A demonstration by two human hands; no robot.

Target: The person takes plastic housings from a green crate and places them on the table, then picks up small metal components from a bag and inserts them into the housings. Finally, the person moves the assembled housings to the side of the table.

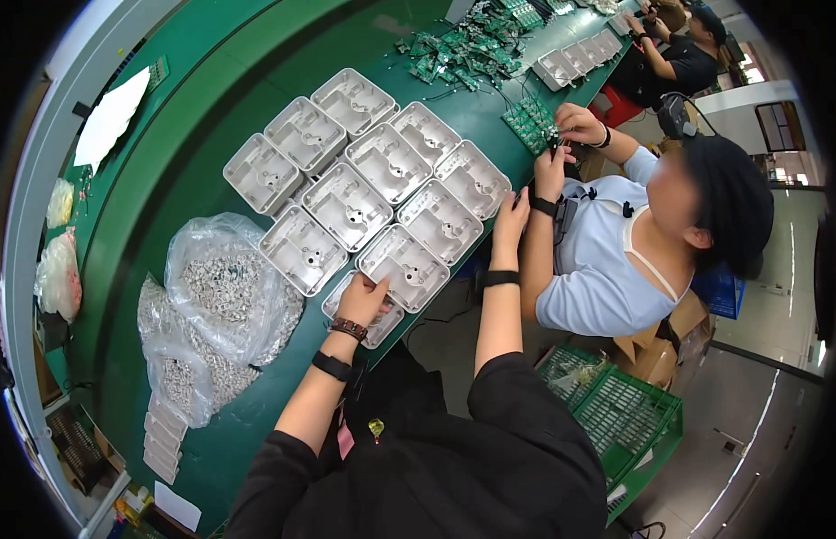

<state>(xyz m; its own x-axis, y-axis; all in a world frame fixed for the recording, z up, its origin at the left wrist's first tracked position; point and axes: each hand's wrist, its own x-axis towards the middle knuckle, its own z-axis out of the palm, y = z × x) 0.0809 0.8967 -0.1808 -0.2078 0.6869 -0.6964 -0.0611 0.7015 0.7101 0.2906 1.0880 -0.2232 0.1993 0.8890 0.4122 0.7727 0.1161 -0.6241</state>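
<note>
Several pale grey rectangular housings [348,207] with moulded insides stand in rows on the green bench, some stacked on others. At the near end, my left hand [362,298] has its fingers bent over a low housing [379,334], which lies partly under the front housing [404,268]. The thumb and index finger sit at the rim; the other fingers are partly hidden. My right hand [511,221] is raised beside the right-hand housing [474,180], its fingers close together. Something small and dark shows at its fingertips, too small to name.
Clear plastic bags of small pale parts [222,305] lie left of the housings. Green circuit boards [472,49] with wires pile up at the far end. A co-worker [607,242] handles boards close on my right. Green crates [616,409] stand lower right.
</note>
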